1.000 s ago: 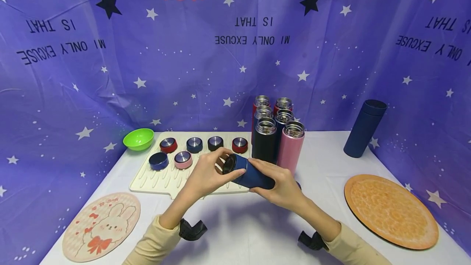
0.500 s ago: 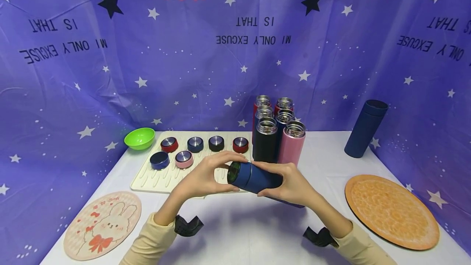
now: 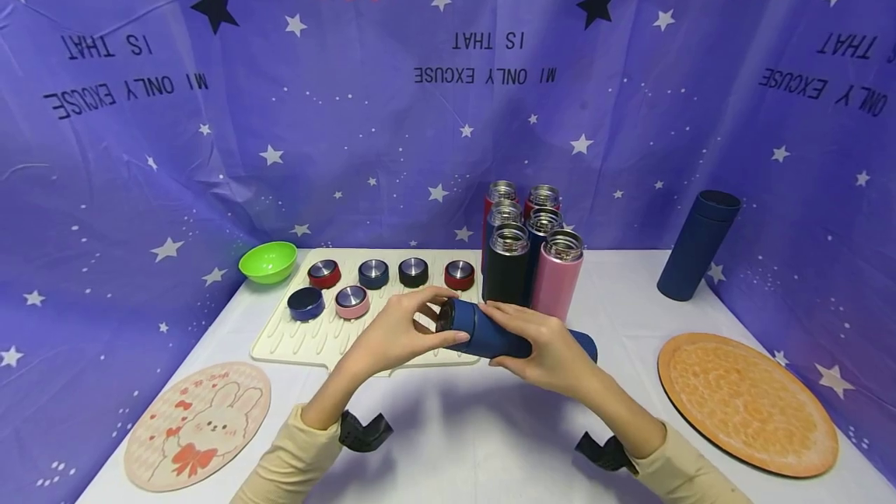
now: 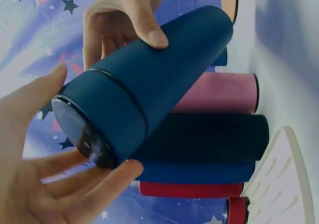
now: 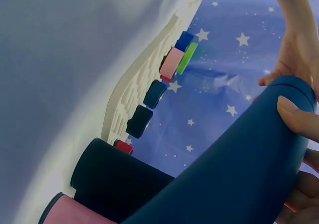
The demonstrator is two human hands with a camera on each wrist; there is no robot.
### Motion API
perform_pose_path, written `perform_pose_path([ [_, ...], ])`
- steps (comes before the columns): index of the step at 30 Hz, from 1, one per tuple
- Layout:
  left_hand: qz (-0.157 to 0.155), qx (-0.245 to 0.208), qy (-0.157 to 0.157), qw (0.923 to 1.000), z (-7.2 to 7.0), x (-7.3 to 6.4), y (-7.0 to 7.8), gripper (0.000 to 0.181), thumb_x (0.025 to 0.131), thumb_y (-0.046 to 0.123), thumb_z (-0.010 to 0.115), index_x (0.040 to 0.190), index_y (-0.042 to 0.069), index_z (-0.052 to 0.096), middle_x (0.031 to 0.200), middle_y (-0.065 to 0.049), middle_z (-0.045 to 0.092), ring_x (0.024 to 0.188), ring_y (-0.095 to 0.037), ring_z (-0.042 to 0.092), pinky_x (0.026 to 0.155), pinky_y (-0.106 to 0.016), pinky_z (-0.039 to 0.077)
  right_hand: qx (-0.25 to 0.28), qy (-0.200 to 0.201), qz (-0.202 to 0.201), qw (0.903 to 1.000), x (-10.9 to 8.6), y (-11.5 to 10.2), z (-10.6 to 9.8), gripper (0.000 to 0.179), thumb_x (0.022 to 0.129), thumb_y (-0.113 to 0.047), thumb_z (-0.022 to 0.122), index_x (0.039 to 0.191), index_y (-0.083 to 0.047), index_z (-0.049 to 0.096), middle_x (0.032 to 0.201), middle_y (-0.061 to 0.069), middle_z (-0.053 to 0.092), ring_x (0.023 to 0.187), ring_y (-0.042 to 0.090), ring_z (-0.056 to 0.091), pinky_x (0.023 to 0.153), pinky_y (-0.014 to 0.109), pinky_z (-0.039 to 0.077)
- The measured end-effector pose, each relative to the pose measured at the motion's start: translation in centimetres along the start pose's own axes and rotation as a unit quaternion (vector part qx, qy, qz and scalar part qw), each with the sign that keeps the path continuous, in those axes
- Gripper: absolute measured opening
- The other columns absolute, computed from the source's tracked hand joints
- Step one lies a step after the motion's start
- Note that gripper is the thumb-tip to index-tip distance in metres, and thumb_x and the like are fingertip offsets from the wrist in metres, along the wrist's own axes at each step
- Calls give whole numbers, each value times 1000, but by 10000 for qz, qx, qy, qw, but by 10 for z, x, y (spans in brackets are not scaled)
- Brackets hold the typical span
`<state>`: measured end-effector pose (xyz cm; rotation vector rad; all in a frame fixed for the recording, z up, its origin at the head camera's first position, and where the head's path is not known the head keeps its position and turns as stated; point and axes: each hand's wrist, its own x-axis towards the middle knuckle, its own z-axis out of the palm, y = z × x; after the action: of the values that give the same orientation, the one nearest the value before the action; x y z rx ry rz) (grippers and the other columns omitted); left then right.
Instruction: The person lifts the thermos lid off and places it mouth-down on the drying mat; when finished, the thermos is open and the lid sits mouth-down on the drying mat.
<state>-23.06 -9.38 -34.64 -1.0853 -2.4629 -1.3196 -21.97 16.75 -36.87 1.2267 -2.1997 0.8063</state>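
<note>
A dark blue thermos (image 3: 493,337) is held tilted above the front of the table, its capped end to the left. My right hand (image 3: 549,348) grips its body, thumb below and fingers over the top in the head view. At the other end my left hand (image 3: 399,329) holds the cap (image 4: 107,109) between thumb and fingertips. The cap's glossy dark top faces my left palm. A thin seam shows between cap and body in the left wrist view. Behind the thermos stand several lidless bottles, among them a black one (image 3: 506,267) and a pink one (image 3: 558,278).
Several lids, including a pink one (image 3: 352,302), lie on a cream drying mat (image 3: 280,348) at left. A green bowl (image 3: 268,261) sits behind it. Another blue thermos (image 3: 698,247) stands at right. Round mats, rabbit-printed (image 3: 203,426) and orange (image 3: 745,403), flank the table.
Half a second ago my left fingers were spread wider around the cap; now they are closer round it. The thermos has shifted and turned slightly in my hands. The lids and standing bottles stay put.
</note>
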Motion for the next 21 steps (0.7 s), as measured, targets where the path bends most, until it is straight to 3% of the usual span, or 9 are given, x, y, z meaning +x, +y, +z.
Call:
perform_pose_path([
  [6, 1231, 24, -417, 9915, -1, 3, -5, 67, 75, 21, 85, 134, 13, 54, 131, 1, 56, 117, -14, 54, 87, -31, 54, 588, -313, 448, 9968, -1, 8, -8, 75, 66, -23, 91, 134, -15, 59, 123, 2, 64, 107, 18, 64, 88, 37, 54],
  [10, 1622, -28, -432, 9858, -1, 4, -7, 65, 74, 17, 85, 132, 13, 57, 131, -1, 56, 120, -17, 53, 88, -32, 54, 798, -495, 602, 9938, -1, 11, -13, 74, 66, -29, 90, 133, -17, 60, 118, -2, 66, 98, 13, 66, 83, 35, 56],
  [14, 1413, -154, -274, 9895, 0, 3, -7, 63, 75, 19, 85, 131, 12, 58, 126, -2, 60, 112, -19, 58, 81, -30, 57, 716, -462, 511, 9951, 0, 8, -12, 75, 66, -27, 90, 134, -15, 59, 121, 0, 65, 104, 16, 65, 87, 35, 54],
  [21, 296, -175, 265, 9991, 2, 1, -5, 51, 78, 34, 81, 123, 18, 63, 105, 0, 68, 84, -14, 67, 65, -27, 59, 135, -71, 106, 9998, 1, -2, -8, 76, 65, -17, 91, 134, -10, 58, 129, 8, 61, 117, 25, 58, 95, 39, 49],
])
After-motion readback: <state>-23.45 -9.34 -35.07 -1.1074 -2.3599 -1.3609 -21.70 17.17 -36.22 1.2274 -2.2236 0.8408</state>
